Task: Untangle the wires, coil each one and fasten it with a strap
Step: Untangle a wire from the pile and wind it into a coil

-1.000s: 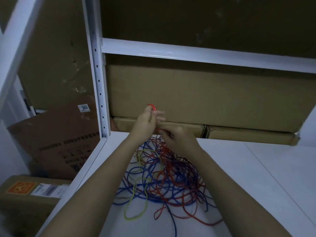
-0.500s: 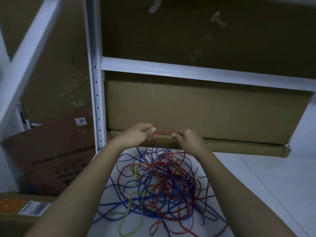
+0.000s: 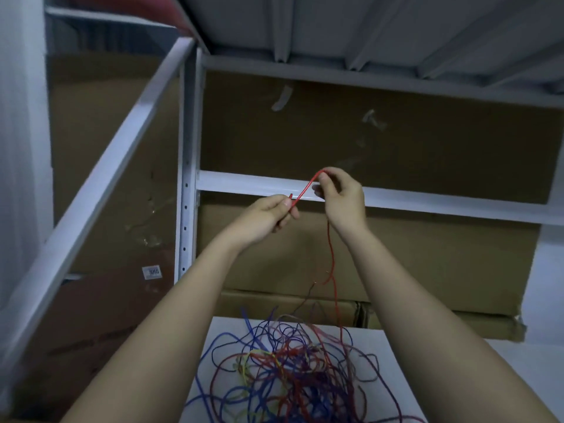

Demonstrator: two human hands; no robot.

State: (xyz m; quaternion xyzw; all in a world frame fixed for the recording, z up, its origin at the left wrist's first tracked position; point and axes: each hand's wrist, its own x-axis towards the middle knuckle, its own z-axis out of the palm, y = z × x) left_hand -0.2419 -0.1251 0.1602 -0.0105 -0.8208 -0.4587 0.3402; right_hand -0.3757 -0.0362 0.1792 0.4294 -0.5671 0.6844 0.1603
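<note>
At centre frame, left hand [image 3: 268,216] and right hand [image 3: 341,196] are pinching one red wire [image 3: 305,189]; the tangle [image 3: 293,370] on the table [image 3: 396,361] is lying uncoiled, nothing strapped

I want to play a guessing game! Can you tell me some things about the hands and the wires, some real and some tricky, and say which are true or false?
1. Both hands hold the red wire. True: the left hand pinches its end and the right hand pinches it higher up.
2. The red wire is already coiled. False: it hangs down loose into the tangle of wires.
3. The tangle lies on the white table. True.
4. The tangle holds only red wires. False: blue and yellow ones are mixed in.
5. Cardboard boxes stand behind the hands. True.
</note>
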